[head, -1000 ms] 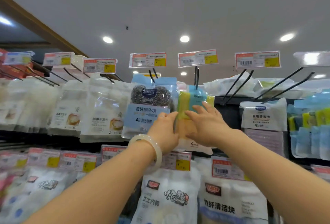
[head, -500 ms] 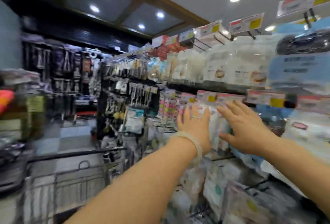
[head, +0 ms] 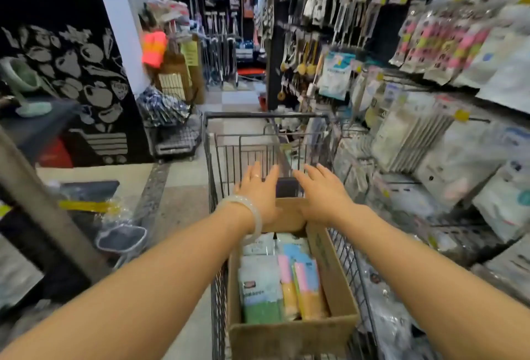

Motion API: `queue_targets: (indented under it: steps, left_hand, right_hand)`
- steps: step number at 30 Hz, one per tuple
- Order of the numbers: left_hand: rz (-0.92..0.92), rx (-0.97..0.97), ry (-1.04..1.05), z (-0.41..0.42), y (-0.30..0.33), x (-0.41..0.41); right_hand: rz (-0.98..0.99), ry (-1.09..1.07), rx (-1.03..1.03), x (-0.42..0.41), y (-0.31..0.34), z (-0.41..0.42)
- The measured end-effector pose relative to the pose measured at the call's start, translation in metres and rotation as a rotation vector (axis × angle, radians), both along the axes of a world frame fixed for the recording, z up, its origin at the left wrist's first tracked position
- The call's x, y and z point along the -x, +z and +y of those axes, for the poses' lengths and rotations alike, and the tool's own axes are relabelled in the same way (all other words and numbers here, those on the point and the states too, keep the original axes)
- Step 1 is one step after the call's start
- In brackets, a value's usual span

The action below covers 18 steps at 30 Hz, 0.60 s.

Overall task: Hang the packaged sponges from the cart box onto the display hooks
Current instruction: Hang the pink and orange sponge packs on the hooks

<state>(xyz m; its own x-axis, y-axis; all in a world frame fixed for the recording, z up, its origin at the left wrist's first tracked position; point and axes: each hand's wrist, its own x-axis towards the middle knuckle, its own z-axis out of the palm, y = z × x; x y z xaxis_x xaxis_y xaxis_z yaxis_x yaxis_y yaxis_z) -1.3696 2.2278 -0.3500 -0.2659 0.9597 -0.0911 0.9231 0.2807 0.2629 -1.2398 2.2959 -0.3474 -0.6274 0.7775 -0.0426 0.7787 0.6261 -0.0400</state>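
My left hand [head: 259, 187]: my fingers are straight and spread a little, palm down. This grip holds nothing. It hangs in the air over the far end of the box.
My right hand [head: 322, 187]: my fingers are straight and spread too, palm down. This grip holds nothing. It is over the far end of the box, just beside my left hand.
My hands together: two hands, side by side, not touching each other.
Bracelet [head: 252, 210]: one pale ring on my left wrist.
Box [head: 335, 276]: one brown cardboard box, open on top. It sits inside the cart, near me.
Cart [head: 266, 118]: one wire cart with a dark rim. It stands in the aisle, close to the shelves on my right.
Sponge packs [head: 282, 282]: they lie flat in the box, packed next to each other. I can count about five. Some may be hidden under them, so I cannot tell the full number.
Green pack [head: 261, 293]: it is on the left side of the box, white on top and green at the bottom.
Pink, blue and yellow packs [head: 307, 285]: two of these lie on the right side of the box, touching each other.
Display hooks [head: 473, 120]: they stick out from the shelves on my right, with many bags hanging on them. It is too blurry to count them.
Floor [head: 183, 193]: pale tiles to the left of the cart.
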Motion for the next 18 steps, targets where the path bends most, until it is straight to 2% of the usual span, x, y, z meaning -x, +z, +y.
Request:
queue_targets:
  steps: [6, 10, 15, 18]
  left_hand:
    - [-0.153, 0.141, 0.057, 0.008, -0.098, 0.035]
    - [-0.235, 0.258, 0.067, 0.023, -0.157, 0.039]
    - [-0.364, 0.438, 0.059, 0.033, -0.231, 0.019]
    - [-0.461, 0.53, 0.091, 0.042, -0.272, 0.001]
  right_hand:
    - [-0.026, -0.013, 0.194, 0.02, -0.096, 0.024]
    - [-0.055, -0.11, 0.367, 0.012, -0.158, 0.045]
    - [-0.086, -0.333, 0.613, -0.015, -0.232, 0.051]
    - [-0.015, -0.397, 0.733, -0.027, -0.273, 0.051]
